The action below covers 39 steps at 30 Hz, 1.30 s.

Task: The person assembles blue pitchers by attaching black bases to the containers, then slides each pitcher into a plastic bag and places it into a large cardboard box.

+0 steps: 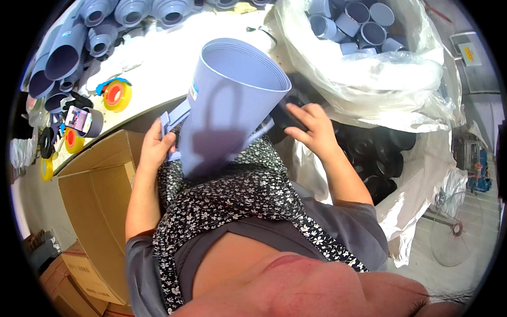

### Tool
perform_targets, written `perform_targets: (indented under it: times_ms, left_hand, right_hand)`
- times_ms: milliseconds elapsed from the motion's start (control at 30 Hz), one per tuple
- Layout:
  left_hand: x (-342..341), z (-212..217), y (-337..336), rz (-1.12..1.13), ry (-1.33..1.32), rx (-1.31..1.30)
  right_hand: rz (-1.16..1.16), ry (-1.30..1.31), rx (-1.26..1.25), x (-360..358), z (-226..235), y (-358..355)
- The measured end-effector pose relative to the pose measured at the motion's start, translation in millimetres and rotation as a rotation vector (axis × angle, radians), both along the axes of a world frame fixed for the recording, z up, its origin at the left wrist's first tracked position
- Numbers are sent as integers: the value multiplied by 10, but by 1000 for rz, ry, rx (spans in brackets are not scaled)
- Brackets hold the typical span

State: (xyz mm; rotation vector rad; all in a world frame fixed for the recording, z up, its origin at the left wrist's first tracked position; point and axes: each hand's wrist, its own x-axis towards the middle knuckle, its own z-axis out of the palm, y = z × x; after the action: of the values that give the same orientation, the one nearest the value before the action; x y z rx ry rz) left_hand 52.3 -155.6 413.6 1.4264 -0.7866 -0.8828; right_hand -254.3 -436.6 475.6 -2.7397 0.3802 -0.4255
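Note:
A large blue-grey plastic container (232, 100) with a round open mouth tilts in front of my lap, its narrow end down by my flowered apron (232, 195). My left hand (157, 145) is closed on a flat blue-grey bracket-like part (177, 117) at the container's left side. A similar edge shows at its right side. Right of the container, my right hand (314, 129) has thumb and index finger apart around a dark, round-edged black part (284, 115). Much of this black part is in shadow.
A clear bag (364, 100) of blue-grey cups (372, 33) stands at the back right, above black round parts (377, 153). Blue-grey fittings (100, 39) and yellow tape rolls (115, 96) lie on the white table (158, 68). An open cardboard box (97, 195) stands at left.

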Motion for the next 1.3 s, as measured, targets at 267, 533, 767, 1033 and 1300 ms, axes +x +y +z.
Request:
perform_targets:
  times_ms: [267, 533, 767, 1033, 1300]
  left_hand:
    - [-340, 200, -120, -19, -250, 32]
    - [-601, 404, -337, 12, -284, 151]
    - [-641, 393, -376, -42, -511, 109]
    - [-810, 441, -279, -357, -341, 226]
    - [-1040, 526, -365, -514, -387, 343]
  right_hand:
    - [-329, -407, 164, 136, 392, -469]
    - [182, -350, 70, 438, 886, -201]
    - [94, -299, 144, 510, 761, -128]
    - [121, -195, 368, 707, 809, -331]
    - [30, -92, 112, 1244, 997, -129]
